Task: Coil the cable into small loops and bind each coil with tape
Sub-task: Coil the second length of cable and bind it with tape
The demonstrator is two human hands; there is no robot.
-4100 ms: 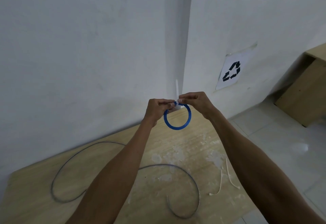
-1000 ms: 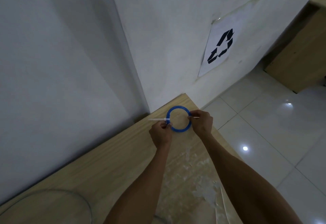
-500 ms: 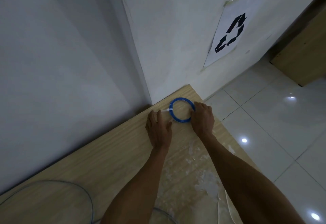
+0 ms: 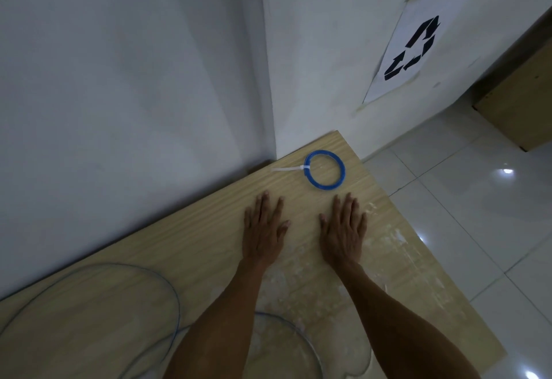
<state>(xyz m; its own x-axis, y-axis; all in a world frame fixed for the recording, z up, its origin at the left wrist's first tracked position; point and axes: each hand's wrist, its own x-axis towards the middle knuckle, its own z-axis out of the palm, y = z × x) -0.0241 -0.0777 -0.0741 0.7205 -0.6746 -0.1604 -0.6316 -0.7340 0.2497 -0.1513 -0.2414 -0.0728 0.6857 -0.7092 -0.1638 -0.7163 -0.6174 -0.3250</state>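
The small blue coil (image 4: 324, 170) lies flat near the far right corner of the wooden tabletop (image 4: 191, 244), a white strip of tape (image 4: 288, 169) bound at its left side and trailing left. Both hands rest palm-down with fingers spread, holding nothing: the left hand (image 4: 264, 229) and right hand (image 4: 343, 229) sit just nearer than the coil (not touching it). Loose blue cable (image 4: 176, 307) curves across the near left of the tabletop.

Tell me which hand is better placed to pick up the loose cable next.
Probably the left hand: the loose cable curves along the table on its side, while the right hand lies flat nearer the taped blue coil.
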